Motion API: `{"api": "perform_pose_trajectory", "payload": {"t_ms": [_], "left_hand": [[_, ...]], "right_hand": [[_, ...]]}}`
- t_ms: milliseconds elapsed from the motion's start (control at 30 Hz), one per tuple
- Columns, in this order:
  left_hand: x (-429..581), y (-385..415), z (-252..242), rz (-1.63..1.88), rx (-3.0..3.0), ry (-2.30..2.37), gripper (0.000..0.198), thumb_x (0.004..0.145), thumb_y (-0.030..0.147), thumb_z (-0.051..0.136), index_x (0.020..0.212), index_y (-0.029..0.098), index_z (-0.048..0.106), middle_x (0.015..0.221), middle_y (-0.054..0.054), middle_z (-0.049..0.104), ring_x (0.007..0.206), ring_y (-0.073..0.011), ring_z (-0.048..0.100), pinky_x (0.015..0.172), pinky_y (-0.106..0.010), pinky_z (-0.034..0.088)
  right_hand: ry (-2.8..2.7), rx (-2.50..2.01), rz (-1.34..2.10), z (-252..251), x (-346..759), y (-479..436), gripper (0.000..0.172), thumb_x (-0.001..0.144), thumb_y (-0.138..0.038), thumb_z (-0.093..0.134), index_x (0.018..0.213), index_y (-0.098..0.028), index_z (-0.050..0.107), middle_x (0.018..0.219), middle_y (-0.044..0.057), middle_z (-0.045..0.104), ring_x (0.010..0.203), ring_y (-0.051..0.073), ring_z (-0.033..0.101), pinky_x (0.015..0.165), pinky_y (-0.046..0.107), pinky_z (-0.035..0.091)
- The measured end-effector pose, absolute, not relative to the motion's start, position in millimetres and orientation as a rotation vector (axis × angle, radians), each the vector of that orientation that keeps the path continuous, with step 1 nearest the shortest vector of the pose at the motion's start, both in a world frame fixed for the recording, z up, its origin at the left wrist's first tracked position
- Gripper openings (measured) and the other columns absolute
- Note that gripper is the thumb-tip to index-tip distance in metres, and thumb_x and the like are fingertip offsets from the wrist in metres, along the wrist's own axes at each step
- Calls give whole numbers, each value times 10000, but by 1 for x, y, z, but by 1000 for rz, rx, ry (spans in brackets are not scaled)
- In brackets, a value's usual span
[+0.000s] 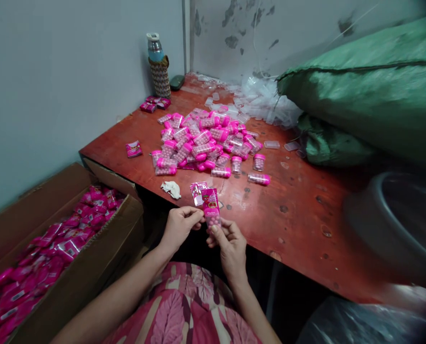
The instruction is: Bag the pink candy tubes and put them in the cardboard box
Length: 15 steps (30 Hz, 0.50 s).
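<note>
Filling the right of the view, a green sack lies along the red table, with a grey tub blurred at the edge below it. At the person's left, an open cardboard box holds a heap of pink wrapped packs. In the middle of the table a pile of pink-capped candy tubes spreads out, and behind it lies a drift of clear empty cases. A bottle in a woven sleeve stands in the far corner.

Just off the near table edge, both hands meet over the lap. The candy tube stands roughly upright between them, its long axis pointing away from the person, with a pink printed wrapper at its upper end. The right hand is under it, thumb and fingertips pinching the tube's lower end. The left hand comes in from the side, fingers pressed together, pinching what seems to be the wrapper's edge; the contact is too small to be sure. Both forearms angle inward, wrists raised slightly. A crumpled white scrap lies on the table just beyond the left hand.
</note>
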<state>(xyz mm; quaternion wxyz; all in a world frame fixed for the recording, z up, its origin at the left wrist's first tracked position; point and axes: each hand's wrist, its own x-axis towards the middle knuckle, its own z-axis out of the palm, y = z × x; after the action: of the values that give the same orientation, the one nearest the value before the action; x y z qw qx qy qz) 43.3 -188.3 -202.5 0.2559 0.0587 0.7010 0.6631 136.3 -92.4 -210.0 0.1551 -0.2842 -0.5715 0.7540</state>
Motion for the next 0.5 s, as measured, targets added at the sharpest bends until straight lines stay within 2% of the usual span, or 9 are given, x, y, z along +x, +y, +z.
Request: {"api": "perform_pose_trajectory", "payload": {"t_ms": [300,500], "left_hand": [[39,-187,-204,1705,296,2042,184,680,283,566,638,130,660,569,-32,629,483,-112,533,487,-212,434],[43,-184,-202,1724,334,2120,162,683,254,537,600,141,618,524,2,590,485,-108,517,498,-207,410]], "right_hand": [[-1645,-820,2161,-212,138,-93,262,714,-327,627,891,-151,548,640,-3,621,461,90,548,418,196,452],[-1610,-843,2141,-214,140,-98,286,721,-336,617,924,-147,544,643,4,624,470,101,564,422,208,470]]}}
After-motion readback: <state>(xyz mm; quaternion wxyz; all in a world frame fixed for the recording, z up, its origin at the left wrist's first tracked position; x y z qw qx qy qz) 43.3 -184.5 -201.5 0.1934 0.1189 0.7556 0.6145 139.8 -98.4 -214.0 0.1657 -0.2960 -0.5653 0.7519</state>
